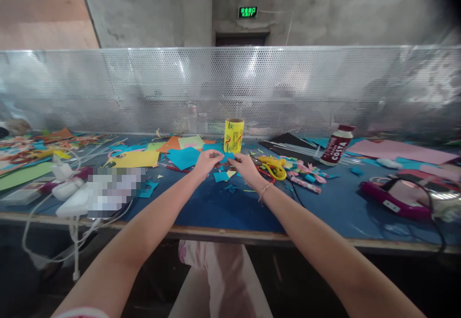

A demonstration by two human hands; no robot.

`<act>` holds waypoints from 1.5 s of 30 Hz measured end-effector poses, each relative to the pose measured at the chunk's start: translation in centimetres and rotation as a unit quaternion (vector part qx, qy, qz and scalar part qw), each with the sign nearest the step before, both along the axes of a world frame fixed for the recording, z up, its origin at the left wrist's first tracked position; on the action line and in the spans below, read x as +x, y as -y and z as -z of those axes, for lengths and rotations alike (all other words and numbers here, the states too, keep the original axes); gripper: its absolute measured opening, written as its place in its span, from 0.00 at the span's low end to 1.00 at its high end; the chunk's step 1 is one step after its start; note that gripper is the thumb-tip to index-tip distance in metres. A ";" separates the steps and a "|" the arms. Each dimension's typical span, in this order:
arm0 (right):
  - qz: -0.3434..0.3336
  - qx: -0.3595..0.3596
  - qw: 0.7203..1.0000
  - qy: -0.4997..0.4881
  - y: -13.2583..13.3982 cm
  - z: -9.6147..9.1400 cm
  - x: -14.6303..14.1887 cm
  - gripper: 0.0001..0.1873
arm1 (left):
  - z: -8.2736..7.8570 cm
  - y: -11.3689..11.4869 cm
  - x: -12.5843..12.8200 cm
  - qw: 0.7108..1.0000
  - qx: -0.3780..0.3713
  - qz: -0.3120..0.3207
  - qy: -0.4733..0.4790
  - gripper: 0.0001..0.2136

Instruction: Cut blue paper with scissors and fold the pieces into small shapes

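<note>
Above the blue tabletop, my left hand and my right hand meet with fingers pinched. Between the fingertips is a small piece of blue paper, its edges partly covered by the fingers. Directly behind it stands a yellow printed roll, upright. Just below the hands lie a blue paper scrap and a small folded blue paper shape. Yellow-handled scissors rest right of my right hand. A larger blue sheet is left of my left hand.
A dark red COSTA bottle stands at right, behind a purple device. Coloured scraps lie beyond the scissors. At left are a yellow sheet and a white power strip with cables. A perforated metal screen closes the back.
</note>
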State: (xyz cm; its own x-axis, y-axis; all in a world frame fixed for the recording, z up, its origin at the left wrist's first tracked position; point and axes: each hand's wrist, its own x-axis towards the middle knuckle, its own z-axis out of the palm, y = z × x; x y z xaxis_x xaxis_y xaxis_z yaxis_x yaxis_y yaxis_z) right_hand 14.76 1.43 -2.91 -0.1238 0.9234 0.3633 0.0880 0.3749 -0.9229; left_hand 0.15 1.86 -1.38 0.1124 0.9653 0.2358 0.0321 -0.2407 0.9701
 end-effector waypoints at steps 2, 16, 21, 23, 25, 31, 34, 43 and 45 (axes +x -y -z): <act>0.013 -0.026 0.999 -0.028 -0.1 -0.1 0.1 0.13 | 0.1 0.1 0.1 1.000 -0.001 -0.004 -0.026 0.04; 0.073 -0.016 0.997 0.016 0.1 -0.8 0.1 0.20 | -0.3 0.5 0.2 0.963 0.183 -0.009 -0.199 0.07; 0.059 0.003 0.998 0.022 0.0 -0.7 0.2 0.20 | 0.0 0.6 0.2 0.982 0.123 0.050 -0.135 0.08; 0.055 0.006 0.998 0.012 -0.1 -0.6 0.2 0.18 | -0.1 0.5 0.1 0.989 0.098 0.057 -0.096 0.05; 0.052 0.000 0.999 -0.004 -0.1 -0.5 0.3 0.16 | -0.2 0.6 0.1 0.994 0.079 0.049 -0.059 0.03; 0.015 0.000 0.999 -0.030 0.1 -0.6 0.3 0.10 | -0.5 0.5 0.1 0.999 0.026 0.039 0.013 0.03; 0.010 -0.023 0.996 -0.081 0.1 -0.6 0.2 0.09 | -0.5 0.3 0.0 0.998 -0.015 0.036 0.044 0.06; -0.003 -0.077 0.979 -0.189 0.1 -0.8 0.2 0.04 | -0.6 0.2 -0.2 0.993 -0.060 0.060 0.082 0.08; -0.001 -0.062 0.981 -0.181 0.2 -0.8 0.2 0.05 | -0.7 0.1 -0.2 0.992 -0.059 0.059 0.096 0.07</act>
